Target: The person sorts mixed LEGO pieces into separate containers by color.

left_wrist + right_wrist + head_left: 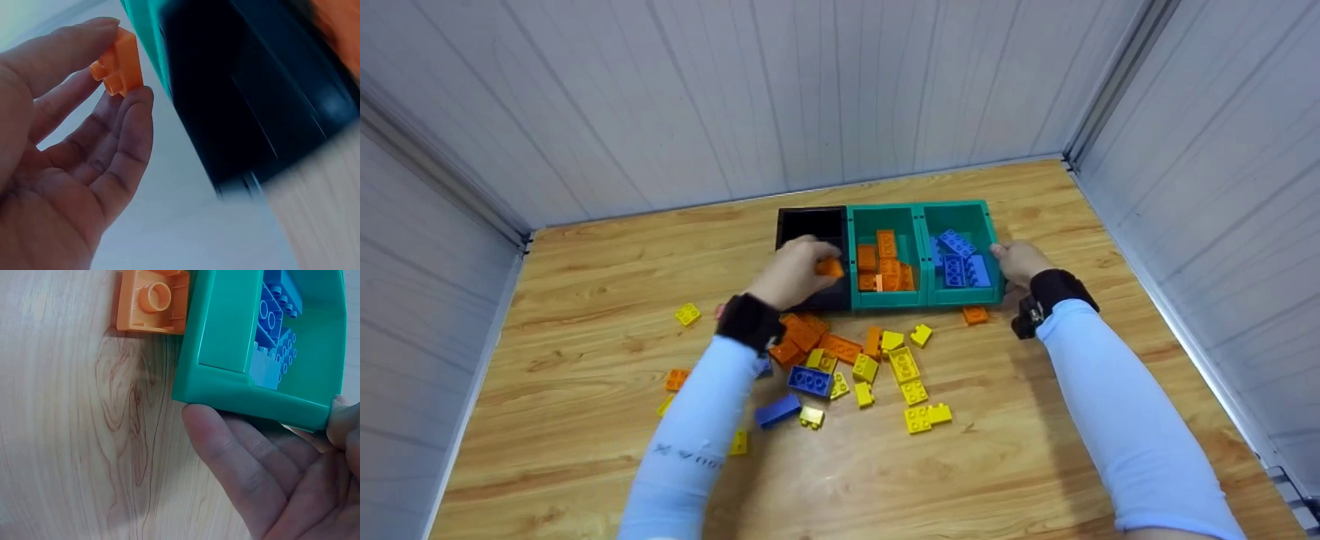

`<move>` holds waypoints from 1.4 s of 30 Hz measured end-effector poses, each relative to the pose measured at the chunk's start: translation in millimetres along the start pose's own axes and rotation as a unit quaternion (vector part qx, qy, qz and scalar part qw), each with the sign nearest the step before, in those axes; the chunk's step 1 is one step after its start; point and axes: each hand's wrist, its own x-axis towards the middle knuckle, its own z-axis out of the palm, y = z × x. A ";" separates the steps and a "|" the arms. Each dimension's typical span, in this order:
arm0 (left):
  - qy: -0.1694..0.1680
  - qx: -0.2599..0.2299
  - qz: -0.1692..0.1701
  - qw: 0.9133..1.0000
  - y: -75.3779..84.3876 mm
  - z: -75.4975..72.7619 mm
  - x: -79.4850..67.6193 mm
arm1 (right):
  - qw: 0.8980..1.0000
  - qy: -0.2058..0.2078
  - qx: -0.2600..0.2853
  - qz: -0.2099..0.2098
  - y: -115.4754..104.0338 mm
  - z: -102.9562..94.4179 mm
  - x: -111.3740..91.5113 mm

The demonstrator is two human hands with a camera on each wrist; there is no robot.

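My left hand (pixel 796 271) pinches an orange toy brick (pixel 128 61) between thumb and fingertips, above the black bin (pixel 812 222) at the left of a joined row. Beside that bin, a green bin (pixel 886 300) in the middle holds several orange bricks (pixel 888 244). At the right end, the other green bin (pixel 964 296) contains several blue bricks (pixel 958 244). My right hand (pixel 1023 264) grips this bin's right wall, thumb at the rim and fingers against the outer side, as the right wrist view shows.
Loose orange, yellow and blue bricks lie in front of the bins, among them a blue brick (pixel 810 381) and a yellow brick (pixel 904 365). One orange brick (pixel 975 315) lies close to the right bin's front. Pale panel walls (pixel 720 97) enclose the wooden table (pixel 607 300).
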 end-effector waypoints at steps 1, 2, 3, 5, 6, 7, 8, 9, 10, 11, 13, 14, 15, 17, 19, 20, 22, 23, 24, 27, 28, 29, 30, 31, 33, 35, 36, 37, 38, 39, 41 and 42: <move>-0.008 0.003 0.004 1.000 5.4 3.8 8.2 | 1.000 0.000 0.001 0.002 0.0 1.0 0.1; -0.016 0.003 0.005 1.000 10.1 7.9 15.8 | 1.000 0.000 0.005 0.005 -0.2 1.8 0.0; -0.025 0.005 0.003 1.000 14.3 11.8 22.7 | 1.000 0.001 0.007 0.007 -0.3 2.8 0.2; -0.038 0.007 -0.001 0.999 20.6 19.3 34.2 | 1.000 0.000 0.011 0.008 -0.9 4.5 1.0; -0.043 0.008 -0.004 0.999 22.7 22.8 38.9 | 1.000 0.001 0.009 0.006 -1.6 5.5 2.0; -0.048 0.008 -0.009 0.999 24.0 26.1 43.0 | 1.000 0.001 0.008 0.005 -2.5 6.2 2.6; -0.051 0.009 -0.014 0.999 24.9 29.3 46.7 | 1.000 -0.001 0.009 0.005 -3.4 6.9 3.2; -0.054 0.012 -0.018 0.998 25.4 32.3 50.0 | 1.000 -0.003 0.007 0.003 -4.2 7.5 3.7; -0.056 0.016 -0.022 0.998 25.7 35.1 53.2 | 1.000 -0.003 0.007 0.002 -4.9 7.9 4.3; -0.058 0.022 -0.027 0.998 25.3 37.8 56.0 | 1.000 -0.002 0.006 0.001 -5.7 8.3 4.9; -0.059 0.030 -0.035 0.997 24.6 42.2 60.8 | 1.000 -0.001 0.000 -0.004 -7.3 8.4 5.2; -0.060 0.035 -0.038 0.997 24.3 44.2 62.9 | 1.000 -0.002 -0.001 -0.005 -7.9 8.4 5.1; -0.060 0.040 -0.040 0.997 24.0 45.8 64.6 | 1.000 -0.001 -0.004 -0.008 -8.6 8.4 4.7; -0.060 0.043 -0.044 0.996 23.6 48.3 67.0 | 1.000 0.000 -0.006 -0.009 -9.8 8.7 3.8; -0.058 0.043 -0.045 0.996 23.6 49.3 67.9 | 1.000 -0.001 -0.011 -0.010 -10.5 9.1 2.7; -0.057 0.041 -0.044 0.997 23.5 49.1 67.8 | 1.000 -0.001 -0.014 -0.011 -10.6 9.1 2.6; -0.051 0.033 -0.036 0.997 22.8 47.0 66.1 | 1.000 0.003 -0.020 -0.014 -10.3 9.2 3.1; -0.048 0.032 -0.030 0.998 22.2 45.0 64.1 | 1.000 0.005 -0.021 -0.014 -10.1 8.9 3.9; -0.047 0.031 -0.025 0.998 21.4 42.5 61.6 | 1.000 0.007 -0.022 -0.015 -9.7 8.7 4.9; -0.035 0.030 -0.009 0.999 17.0 32.5 48.9 | 1.000 0.011 -0.020 -0.017 -8.9 8.0 9.4; -0.032 0.033 -0.005 0.999 14.7 29.0 43.6 | 1.000 0.011 -0.019 -0.018 -8.7 7.6 10.2; -0.027 0.035 -0.002 0.999 12.1 25.9 38.0 | 1.000 0.010 -0.015 -0.019 -8.9 6.9 10.3; -0.022 0.037 -0.001 0.999 10.0 22.5 31.8 | 1.000 0.010 -0.015 -0.023 -8.7 6.4 10.2; -0.014 0.037 0.001 0.999 7.4 19.3 25.1 | 0.999 0.011 -0.015 -0.027 -8.7 5.8 9.6; 0.001 0.039 0.006 0.999 1.6 13.6 11.1 | 0.999 0.008 -0.006 -0.030 -8.8 4.6 7.5; 0.014 0.038 0.010 0.999 -4.8 8.9 -5.1 | 0.999 0.003 0.002 -0.032 -8.2 3.6 5.3; 0.017 0.036 0.007 0.999 -7.9 6.4 -14.2 | 0.999 0.002 0.006 -0.032 -7.4 3.2 4.8; 0.019 0.032 0.005 0.999 -11.9 4.5 -23.4 | 0.999 -0.002 0.013 -0.033 -6.9 2.8 3.8; 0.018 0.026 -0.002 0.999 -15.8 2.7 -33.1 | 0.999 -0.006 0.020 -0.032 -6.2 2.5 3.0; 0.014 0.020 -0.014 1.000 -19.8 0.9 -43.6 | 0.999 -0.008 0.028 -0.033 -5.7 2.1 1.9; 0.005 0.010 -0.042 0.999 -28.5 -2.5 -65.0 | 0.999 -0.007 0.031 -0.037 -4.3 0.8 0.9; 0.003 0.008 -0.056 0.998 -33.1 -4.2 -76.0 | 0.999 -0.005 0.030 -0.040 -3.8 0.1 0.5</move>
